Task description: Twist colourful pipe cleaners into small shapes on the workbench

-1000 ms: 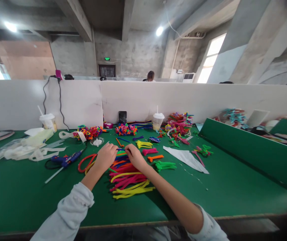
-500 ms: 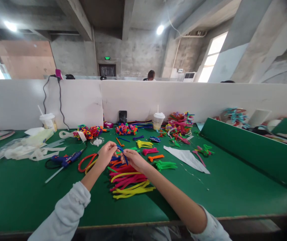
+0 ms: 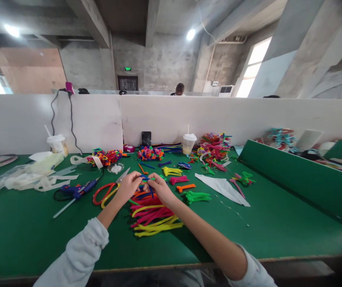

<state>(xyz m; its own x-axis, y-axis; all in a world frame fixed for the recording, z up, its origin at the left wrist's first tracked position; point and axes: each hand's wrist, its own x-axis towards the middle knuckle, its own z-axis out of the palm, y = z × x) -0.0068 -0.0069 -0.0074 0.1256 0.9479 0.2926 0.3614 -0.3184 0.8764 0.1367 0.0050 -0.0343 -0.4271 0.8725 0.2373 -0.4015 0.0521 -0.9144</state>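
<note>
Between my two hands is a blue pipe cleaner [image 3: 151, 190], bent, its lower end hanging down. My left hand [image 3: 130, 185] pinches it from the left and my right hand [image 3: 159, 188] from the right, fingertips close together. Below them lie loose pink pipe cleaners [image 3: 150, 216] and yellow ones [image 3: 159, 227]. Right of my hands are small bundles: yellow [image 3: 172, 172], pink [image 3: 179, 180], orange [image 3: 185, 187] and green [image 3: 197, 197]. Scissors with red and yellow handles [image 3: 103, 193] lie beside my left wrist.
A blue glue gun [image 3: 79, 189] and clear plastic strips [image 3: 21, 177] lie to the left. Lidded cups [image 3: 189, 144] stand near the white partition [image 3: 159, 115]. White paper [image 3: 221, 188] and a green divider [image 3: 296, 179] are on the right.
My left hand has turned a little, and the scissors' blades now show beside it. The blue pipe cleaner has changed shape, with short parts crossing between my fingertips.
</note>
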